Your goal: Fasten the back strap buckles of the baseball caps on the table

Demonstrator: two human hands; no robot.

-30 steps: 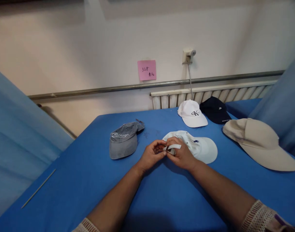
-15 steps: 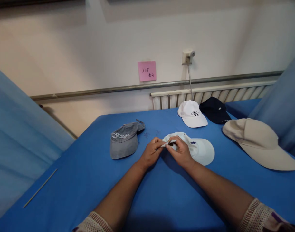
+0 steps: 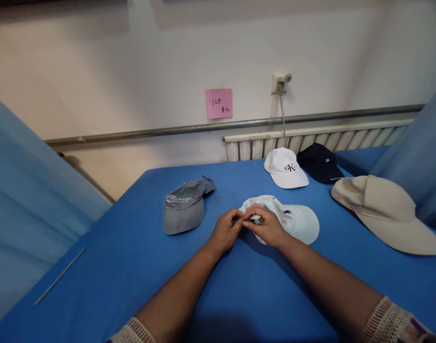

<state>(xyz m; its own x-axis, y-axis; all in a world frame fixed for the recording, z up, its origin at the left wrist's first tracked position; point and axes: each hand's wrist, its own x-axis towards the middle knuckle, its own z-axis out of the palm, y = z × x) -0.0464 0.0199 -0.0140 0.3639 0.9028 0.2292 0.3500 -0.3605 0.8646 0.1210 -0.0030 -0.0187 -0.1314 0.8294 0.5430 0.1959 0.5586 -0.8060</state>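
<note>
A pale mint-white baseball cap [image 3: 300, 223] with a small dark emblem lies on its side on the blue table, its brim pointing right. At its back edge, my left hand [image 3: 225, 232] and my right hand [image 3: 266, 226] meet, fingertips pinched together on the cap's back strap. Most of the strap is hidden by my fingers; a bit of white shows inside the right hand. Left of my hands sits a grey baseball cap [image 3: 184, 214] with white lettering, its own strap end sticking up behind it.
A white cap [image 3: 285, 171] and a navy cap [image 3: 320, 162] sit at the back right, with a large beige cap [image 3: 385, 205] nearer. A thin stick [image 3: 60, 276] lies at the left. Blue curtains flank the table [image 3: 132, 267]; a radiator [image 3: 253, 150] stands behind.
The strap's white end, which stuck up from my right hand a second ago, is now mostly covered by my fingers. The mint-white cap has tilted slightly, and both hands stay at its back.
</note>
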